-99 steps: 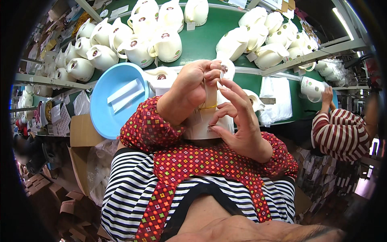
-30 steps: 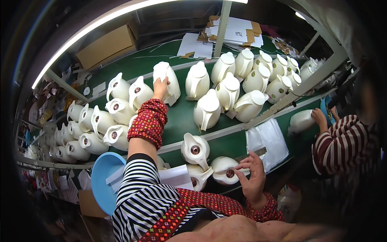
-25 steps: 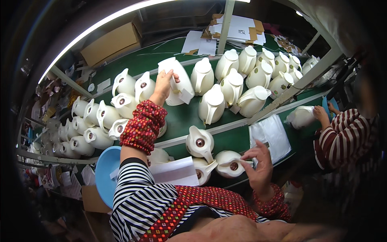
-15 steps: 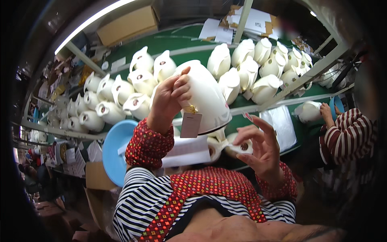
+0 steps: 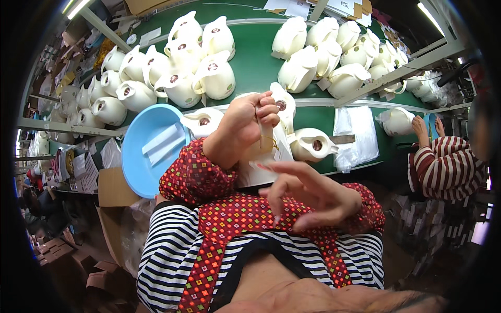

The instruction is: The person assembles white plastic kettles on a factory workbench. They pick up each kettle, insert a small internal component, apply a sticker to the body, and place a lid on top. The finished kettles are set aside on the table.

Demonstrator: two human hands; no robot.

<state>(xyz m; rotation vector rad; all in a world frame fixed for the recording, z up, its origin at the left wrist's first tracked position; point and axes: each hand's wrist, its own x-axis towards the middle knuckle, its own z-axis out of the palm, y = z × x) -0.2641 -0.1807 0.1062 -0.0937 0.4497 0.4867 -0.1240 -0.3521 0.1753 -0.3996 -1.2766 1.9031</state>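
Left hand (image 5: 245,125) closed around a cream jug (image 5: 261,161), pinching a thin gold cord (image 5: 267,140) at the fingertips; jug held just above the lap, mostly hidden behind wrist and red patterned sleeve (image 5: 193,177). Right hand (image 5: 308,195) open, fingers spread, empty, just below the jug and not clearly touching it. Beyond, on the near strip of the green table (image 5: 255,57): two more jugs on their sides, one (image 5: 312,145) right of the hands, one (image 5: 201,120) partly hidden behind the left hand. One blue basin (image 5: 148,148) at the left edge, paper strips inside. Farther back, two clusters of upright jugs, roughly a dozen each, some cut off at the rim, with a bare green lane between them. At right, a second person's striped sleeve (image 5: 443,167), hand on another jug (image 5: 396,121).
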